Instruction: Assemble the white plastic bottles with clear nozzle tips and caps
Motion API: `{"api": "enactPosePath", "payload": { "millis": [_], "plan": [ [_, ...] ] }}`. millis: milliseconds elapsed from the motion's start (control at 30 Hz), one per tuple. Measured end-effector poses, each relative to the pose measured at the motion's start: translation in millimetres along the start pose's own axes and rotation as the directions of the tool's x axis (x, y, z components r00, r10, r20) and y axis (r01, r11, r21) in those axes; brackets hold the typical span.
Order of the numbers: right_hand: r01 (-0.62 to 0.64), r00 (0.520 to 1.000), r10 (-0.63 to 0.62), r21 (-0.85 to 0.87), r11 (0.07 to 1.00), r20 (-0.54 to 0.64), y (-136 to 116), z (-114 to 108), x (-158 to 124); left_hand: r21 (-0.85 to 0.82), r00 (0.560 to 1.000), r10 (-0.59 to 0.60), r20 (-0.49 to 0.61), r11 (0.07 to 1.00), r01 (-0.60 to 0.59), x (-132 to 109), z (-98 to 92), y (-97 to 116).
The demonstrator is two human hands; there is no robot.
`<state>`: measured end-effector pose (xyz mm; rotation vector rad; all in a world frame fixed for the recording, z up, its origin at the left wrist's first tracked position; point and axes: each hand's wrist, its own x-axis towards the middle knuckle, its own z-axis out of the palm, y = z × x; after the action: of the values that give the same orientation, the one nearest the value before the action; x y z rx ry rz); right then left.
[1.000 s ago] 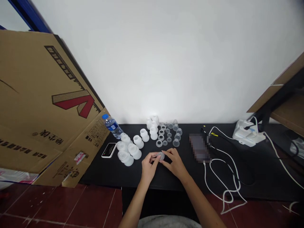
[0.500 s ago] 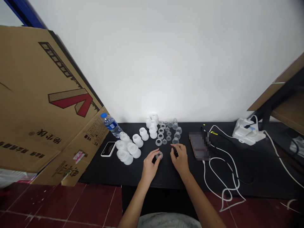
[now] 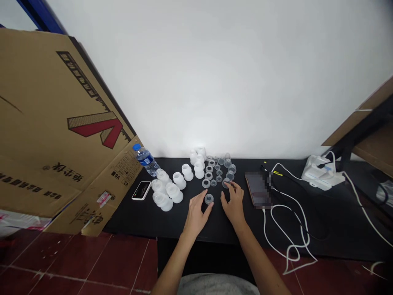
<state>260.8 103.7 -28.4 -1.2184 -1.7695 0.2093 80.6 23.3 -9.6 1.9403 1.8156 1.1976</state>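
Note:
My left hand [image 3: 196,212] rests low over the black table, thumb and fingers spread apart. A small translucent ring-shaped piece [image 3: 209,199] lies on the table in the gap by its thumb and fingertips. My right hand [image 3: 235,203] is to the right of that piece, its thumb and forefinger apart. Its fingertips are at a clear dome-shaped cup [image 3: 225,183], the nearest of a column of such cups; whether they touch it I cannot tell. Left of the cups stand small clear stoppers [image 3: 219,178] and flat clear rings [image 3: 206,183] in columns.
White wide-necked plastic pieces [image 3: 174,191] stand in groups left of my hands. Beyond them are a water bottle [image 3: 146,160] and a white phone-like device [image 3: 141,190]. To the right lie a dark tablet-like device [image 3: 258,189], white cables [image 3: 302,221] and a power strip [image 3: 322,172].
My left fingers have opened away from the translucent ring-shaped piece, which now lies on the table. My right fingers have reached forward to the nearest dome-shaped cup. The view has shifted slightly.

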Motion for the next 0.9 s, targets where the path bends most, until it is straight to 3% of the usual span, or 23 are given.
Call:
{"api": "enactPosePath", "payload": {
  "millis": [100,200,300,433,600,767,900],
  "plan": [
    [0.015,1.000,-0.015,0.035,0.999,-0.003,-3,-2,0,0.008,0.999,0.016,-0.044,1.000,-0.015,-1,-8.2,9],
    [0.048,0.996,-0.057,0.128,0.991,0.067,-7,-4,0,0.082,0.991,0.073,-0.112,0.995,-0.064,1,-23.6,14],
    [0.096,0.974,-0.136,0.218,0.971,0.181,-14,-6,-1,0.228,0.968,0.152,-0.198,0.968,-0.105,12,-49.7,18],
    [0.150,0.938,-0.218,0.250,0.956,0.270,-21,-8,0,0.461,0.951,0.136,-0.276,0.888,0.007,39,-93.5,26],
    [0.187,0.920,-0.260,0.257,0.948,0.293,-22,-7,1,0.658,0.977,0.027,-0.210,0.743,0.121,77,-124.5,29],
    [0.191,0.920,-0.275,0.292,0.937,0.279,-21,-6,0,0.741,0.997,-0.032,-0.073,0.667,0.076,101,-123.8,17],
    [0.157,0.922,-0.248,0.297,0.942,0.297,-22,-7,0,0.757,1.000,-0.024,0.007,0.653,0.011,106,-121.5,14]
  ]
}}
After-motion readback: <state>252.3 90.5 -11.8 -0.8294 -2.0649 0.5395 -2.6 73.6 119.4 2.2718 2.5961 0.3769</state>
